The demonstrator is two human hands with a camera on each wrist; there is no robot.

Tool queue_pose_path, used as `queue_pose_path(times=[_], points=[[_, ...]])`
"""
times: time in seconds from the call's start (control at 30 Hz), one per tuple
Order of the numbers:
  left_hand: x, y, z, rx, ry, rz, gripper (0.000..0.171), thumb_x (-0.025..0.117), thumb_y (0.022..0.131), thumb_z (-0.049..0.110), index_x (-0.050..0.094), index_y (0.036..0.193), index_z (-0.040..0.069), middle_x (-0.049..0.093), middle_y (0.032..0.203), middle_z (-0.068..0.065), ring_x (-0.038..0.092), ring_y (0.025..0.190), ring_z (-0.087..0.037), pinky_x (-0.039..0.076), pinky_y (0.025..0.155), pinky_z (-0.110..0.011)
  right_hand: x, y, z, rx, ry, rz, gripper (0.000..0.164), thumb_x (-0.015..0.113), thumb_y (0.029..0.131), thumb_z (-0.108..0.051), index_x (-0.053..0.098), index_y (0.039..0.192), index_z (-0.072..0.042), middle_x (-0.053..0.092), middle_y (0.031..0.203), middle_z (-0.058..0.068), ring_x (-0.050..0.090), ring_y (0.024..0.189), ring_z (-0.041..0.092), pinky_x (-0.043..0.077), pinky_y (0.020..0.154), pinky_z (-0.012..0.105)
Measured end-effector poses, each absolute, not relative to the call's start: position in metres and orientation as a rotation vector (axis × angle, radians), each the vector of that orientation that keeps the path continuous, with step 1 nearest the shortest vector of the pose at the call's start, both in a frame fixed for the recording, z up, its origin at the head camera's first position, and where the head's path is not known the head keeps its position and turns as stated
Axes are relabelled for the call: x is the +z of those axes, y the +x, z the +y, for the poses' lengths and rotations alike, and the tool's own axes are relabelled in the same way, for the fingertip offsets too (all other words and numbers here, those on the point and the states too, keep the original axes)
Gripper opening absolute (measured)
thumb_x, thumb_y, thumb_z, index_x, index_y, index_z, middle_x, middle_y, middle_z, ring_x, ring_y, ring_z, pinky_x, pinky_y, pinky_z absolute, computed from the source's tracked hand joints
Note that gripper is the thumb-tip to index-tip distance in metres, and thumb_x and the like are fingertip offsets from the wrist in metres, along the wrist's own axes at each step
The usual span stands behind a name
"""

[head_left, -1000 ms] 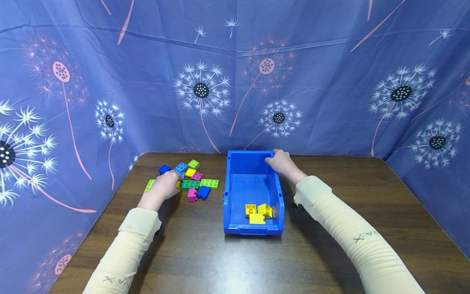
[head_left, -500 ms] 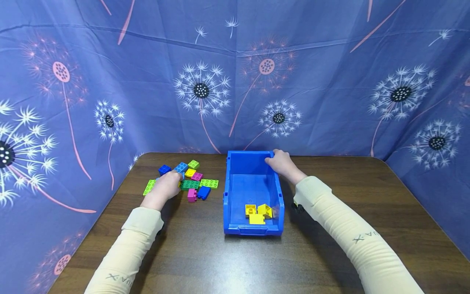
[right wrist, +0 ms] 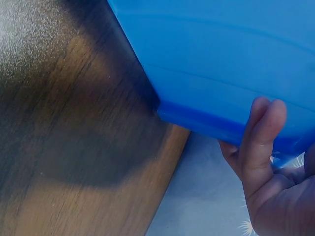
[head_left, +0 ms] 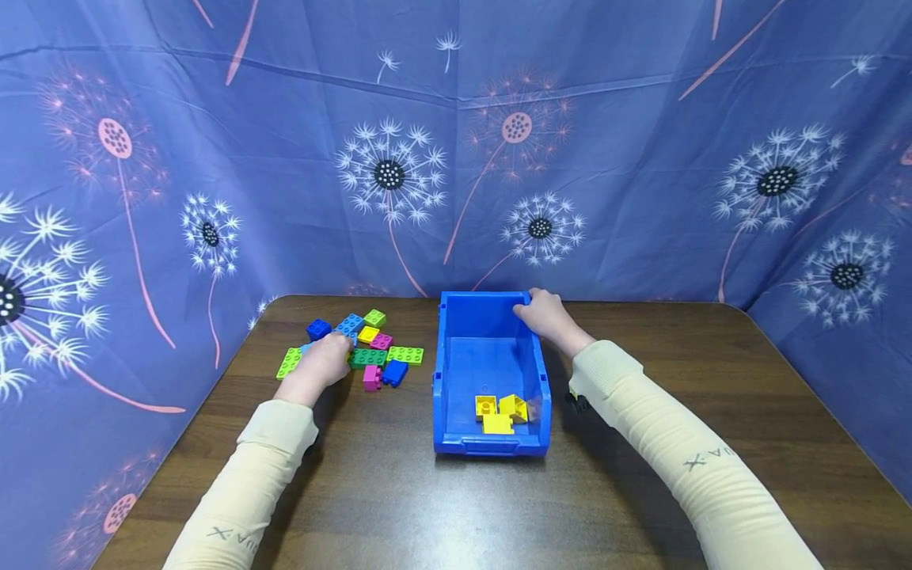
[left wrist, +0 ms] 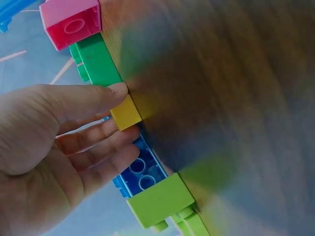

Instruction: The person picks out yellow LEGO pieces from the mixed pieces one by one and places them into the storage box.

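My left hand (head_left: pixel 324 364) is down among the loose toy building bricks on the left of the table. In the left wrist view its thumb and fingers pinch a yellow brick (left wrist: pixel 126 114), which sits between a green brick (left wrist: pixel 100 61) and a blue brick (left wrist: pixel 143 169). From the head view that yellow brick is mostly hidden by the hand. My right hand (head_left: pixel 547 317) grips the far right corner of a blue plastic bin (head_left: pixel 439 380). Inside the bin, near its front, lie three yellow bricks (head_left: pixel 499 424).
Around the left hand lie a lime brick (head_left: pixel 406 355), a pink brick (head_left: pixel 372 378), a dark blue brick (head_left: pixel 395 373) and several others. The brown wooden table (head_left: pixel 370 491) ends at a blue dandelion-print cloth (head_left: pixel 299 158) behind.
My left hand has shifted slightly to the right and stays low at the bricks. The right hand and the bin have kept their place.
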State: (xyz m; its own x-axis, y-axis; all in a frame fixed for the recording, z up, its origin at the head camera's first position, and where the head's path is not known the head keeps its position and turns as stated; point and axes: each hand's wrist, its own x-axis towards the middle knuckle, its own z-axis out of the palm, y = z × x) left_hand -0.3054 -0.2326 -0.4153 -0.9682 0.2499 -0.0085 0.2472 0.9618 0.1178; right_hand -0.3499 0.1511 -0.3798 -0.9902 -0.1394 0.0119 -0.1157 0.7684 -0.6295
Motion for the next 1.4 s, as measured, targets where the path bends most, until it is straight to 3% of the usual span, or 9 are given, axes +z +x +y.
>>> queue_pose_path(times=[0.13, 0.47, 0.77, 1.07, 1.23, 1.4], points=[[-0.415, -0.305, -0.232, 0.166, 0.382, 3.066, 0.017, 0.074, 0.077, 0.004, 0.065, 0.091, -0.001, 0.061, 0.088, -0.015, 0.056, 0.079, -0.026, 0.052, 0.073, -0.042, -0.380, -0.351, 0.151, -1.028, -0.205, 2.925, 0.030, 0.046, 0.096, -0.023, 0.051, 0.106, 0.005, 0.058, 0.093, 0.020, 0.061, 0.083, 0.031, 0.054, 0.067, 0.036], [-0.414, -0.305, -0.234, 0.183, 0.375, 3.063, 0.024, 0.076, 0.076, 0.006, 0.067, 0.096, -0.003, 0.063, 0.092, -0.017, 0.059, 0.082, -0.027, 0.053, 0.079, -0.044, -0.379, -0.351, 0.150, -1.029, -0.208, 2.926, 0.029, 0.046, 0.096, -0.022, 0.051, 0.104, 0.005, 0.056, 0.089, 0.018, 0.061, 0.081, 0.030, 0.053, 0.061, 0.032], [-0.412, -0.304, -0.235, 0.166, 0.364, 3.057, 0.023, 0.076, 0.077, 0.007, 0.066, 0.095, -0.004, 0.064, 0.091, -0.017, 0.060, 0.084, -0.028, 0.053, 0.078, -0.044, -0.381, -0.353, 0.150, -1.040, -0.210, 2.923, 0.025, 0.046, 0.096, -0.023, 0.049, 0.099, 0.002, 0.051, 0.079, 0.013, 0.062, 0.068, 0.026, 0.049, 0.050, 0.024], [-0.401, -0.296, -0.231, 0.158, 0.409, 3.131, 0.020, 0.075, 0.077, 0.006, 0.067, 0.093, -0.004, 0.063, 0.091, -0.017, 0.061, 0.087, -0.031, 0.052, 0.080, -0.045, -0.379, -0.350, 0.151, -1.051, -0.198, 2.906, 0.028, 0.045, 0.096, -0.022, 0.050, 0.105, 0.004, 0.058, 0.093, 0.020, 0.063, 0.079, 0.030, 0.054, 0.060, 0.032], [-0.396, -0.293, -0.228, 0.164, 0.400, 3.150, 0.018, 0.073, 0.077, 0.005, 0.067, 0.092, -0.003, 0.063, 0.090, -0.017, 0.060, 0.082, -0.029, 0.052, 0.078, -0.045, -0.378, -0.348, 0.149, -1.060, -0.210, 2.911, 0.029, 0.045, 0.096, -0.021, 0.050, 0.104, 0.006, 0.056, 0.091, 0.021, 0.063, 0.076, 0.030, 0.055, 0.060, 0.033], [-0.392, -0.291, -0.224, 0.177, 0.404, 3.167, 0.018, 0.072, 0.077, 0.004, 0.068, 0.094, -0.003, 0.063, 0.091, -0.016, 0.060, 0.082, -0.028, 0.052, 0.075, -0.044, -0.378, -0.349, 0.150, -1.047, -0.199, 2.909, 0.031, 0.045, 0.096, -0.023, 0.050, 0.108, 0.005, 0.058, 0.096, 0.022, 0.063, 0.083, 0.032, 0.055, 0.067, 0.035]])
